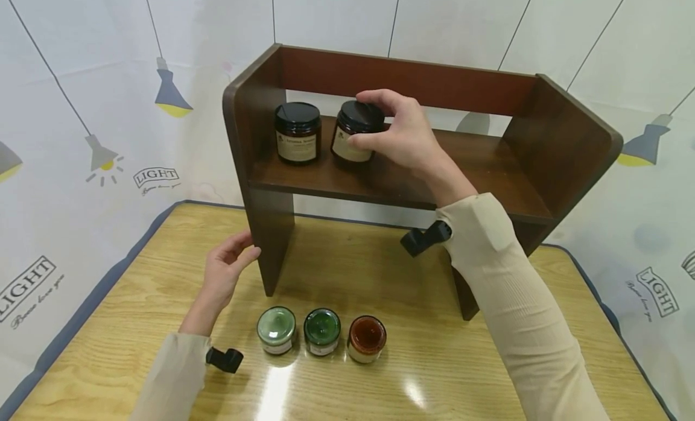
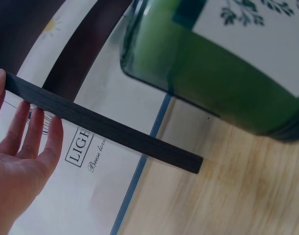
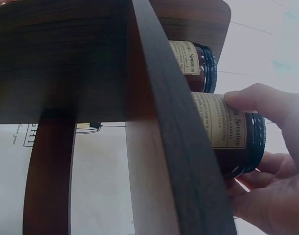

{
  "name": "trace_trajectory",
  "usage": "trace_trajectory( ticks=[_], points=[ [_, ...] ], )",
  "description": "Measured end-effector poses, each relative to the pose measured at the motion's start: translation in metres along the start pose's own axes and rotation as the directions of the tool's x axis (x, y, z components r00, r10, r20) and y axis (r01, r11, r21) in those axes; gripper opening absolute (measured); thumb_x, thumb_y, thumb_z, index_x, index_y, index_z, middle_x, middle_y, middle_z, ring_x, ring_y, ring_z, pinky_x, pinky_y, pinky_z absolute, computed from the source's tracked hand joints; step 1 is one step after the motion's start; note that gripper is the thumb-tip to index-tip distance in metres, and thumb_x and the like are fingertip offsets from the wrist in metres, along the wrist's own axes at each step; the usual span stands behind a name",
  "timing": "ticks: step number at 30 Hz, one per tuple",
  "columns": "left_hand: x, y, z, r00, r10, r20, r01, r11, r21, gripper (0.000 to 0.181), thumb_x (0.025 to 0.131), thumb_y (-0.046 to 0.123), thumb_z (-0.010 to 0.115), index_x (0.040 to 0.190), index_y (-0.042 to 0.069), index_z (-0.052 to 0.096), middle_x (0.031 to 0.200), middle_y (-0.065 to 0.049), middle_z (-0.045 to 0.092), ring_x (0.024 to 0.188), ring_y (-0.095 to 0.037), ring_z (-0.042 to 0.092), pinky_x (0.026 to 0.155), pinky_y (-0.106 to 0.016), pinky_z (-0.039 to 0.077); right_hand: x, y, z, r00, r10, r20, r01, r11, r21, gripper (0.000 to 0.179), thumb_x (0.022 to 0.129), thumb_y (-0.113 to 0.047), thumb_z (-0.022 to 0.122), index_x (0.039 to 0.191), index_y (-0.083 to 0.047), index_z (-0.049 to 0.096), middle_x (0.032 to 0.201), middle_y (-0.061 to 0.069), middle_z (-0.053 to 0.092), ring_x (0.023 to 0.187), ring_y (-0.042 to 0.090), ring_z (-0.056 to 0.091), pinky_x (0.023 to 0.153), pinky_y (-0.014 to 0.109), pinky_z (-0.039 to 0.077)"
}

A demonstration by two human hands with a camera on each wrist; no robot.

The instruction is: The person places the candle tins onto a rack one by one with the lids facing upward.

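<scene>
In the head view my right hand (image 1: 404,131) grips a dark amber candle jar (image 1: 347,146) with a black lid, thumb on the label side and fingers behind. The jar is at the shelf board, beside a matching candle jar (image 1: 298,133) on the left. The right wrist view shows my thumb on the label of the held candle jar (image 3: 225,122). My left hand (image 1: 224,267) rests its fairly straight fingers against the left side panel (image 1: 266,228) of the brown wooden shelf; the left wrist view shows fingertips (image 2: 54,125) at the panel's edge.
In front of the shelf, a light green candle (image 1: 276,327), a darker green candle (image 1: 322,330) and an orange-brown candle (image 1: 367,338) stand in a row on the wooden table (image 1: 434,379). A printed cloth (image 1: 206,23) hangs behind.
</scene>
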State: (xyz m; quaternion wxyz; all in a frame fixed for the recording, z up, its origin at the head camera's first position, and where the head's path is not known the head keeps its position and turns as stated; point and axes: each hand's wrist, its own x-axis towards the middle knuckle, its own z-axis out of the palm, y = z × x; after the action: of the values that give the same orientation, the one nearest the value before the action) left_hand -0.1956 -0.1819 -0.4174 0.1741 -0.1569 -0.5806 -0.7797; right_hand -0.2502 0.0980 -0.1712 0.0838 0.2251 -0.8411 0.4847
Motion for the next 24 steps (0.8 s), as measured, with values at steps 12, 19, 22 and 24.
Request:
trace_trajectory(
  ticks=[12, 19, 22, 24],
  points=[
    [0.0007, -0.0010, -0.0002, 1.000, 0.000, -0.005, -0.001, 1.000, -0.001, 0.050, 0.081, -0.022, 0.054, 0.101, 0.019, 0.072, 0.096, 0.006, 0.069, 0.092, -0.007, 0.061, 0.077, -0.017, 0.051, 0.0049, 0.0019, 0.0054, 0.994, 0.005, 0.106, -0.003, 1.000, -0.019, 0.060, 0.076, -0.002, 0.075, 0.131, -0.006, 0.052, 0.127, 0.009, 0.053, 0.102, 0.024, 0.059, 0.086, 0.031, 0.049],
    [0.0006, -0.0009, -0.0005, 1.000, 0.001, -0.004, -0.001, 1.000, 0.000, 0.050, 0.081, -0.022, 0.054, 0.101, 0.020, 0.072, 0.097, 0.007, 0.069, 0.093, -0.007, 0.061, 0.078, -0.017, 0.050, 0.0053, 0.0026, 0.0064, 0.991, -0.003, 0.134, 0.003, 1.000, -0.003, 0.057, 0.077, -0.001, 0.073, 0.130, -0.005, 0.052, 0.126, 0.011, 0.052, 0.102, 0.025, 0.059, 0.085, 0.030, 0.049],
    [0.0005, -0.0004, -0.0003, 1.000, 0.000, -0.004, 0.000, 1.000, 0.001, 0.050, 0.081, -0.022, 0.053, 0.101, 0.020, 0.072, 0.097, 0.007, 0.069, 0.093, -0.007, 0.061, 0.077, -0.017, 0.051, 0.0057, 0.0031, 0.0066, 0.991, -0.007, 0.137, 0.007, 1.000, 0.001, 0.057, 0.077, -0.002, 0.073, 0.130, -0.005, 0.052, 0.125, 0.011, 0.052, 0.102, 0.025, 0.059, 0.084, 0.030, 0.050],
    [0.0003, -0.0003, -0.0004, 1.000, 0.001, -0.003, -0.001, 1.000, -0.002, 0.050, 0.081, -0.022, 0.053, 0.101, 0.020, 0.072, 0.097, 0.007, 0.069, 0.093, -0.007, 0.061, 0.077, -0.017, 0.051, 0.0063, 0.0032, 0.0067, 0.990, -0.010, 0.139, 0.010, 1.000, 0.003, 0.057, 0.077, -0.002, 0.073, 0.130, -0.006, 0.053, 0.125, 0.011, 0.053, 0.103, 0.024, 0.059, 0.083, 0.030, 0.050]
  ],
)
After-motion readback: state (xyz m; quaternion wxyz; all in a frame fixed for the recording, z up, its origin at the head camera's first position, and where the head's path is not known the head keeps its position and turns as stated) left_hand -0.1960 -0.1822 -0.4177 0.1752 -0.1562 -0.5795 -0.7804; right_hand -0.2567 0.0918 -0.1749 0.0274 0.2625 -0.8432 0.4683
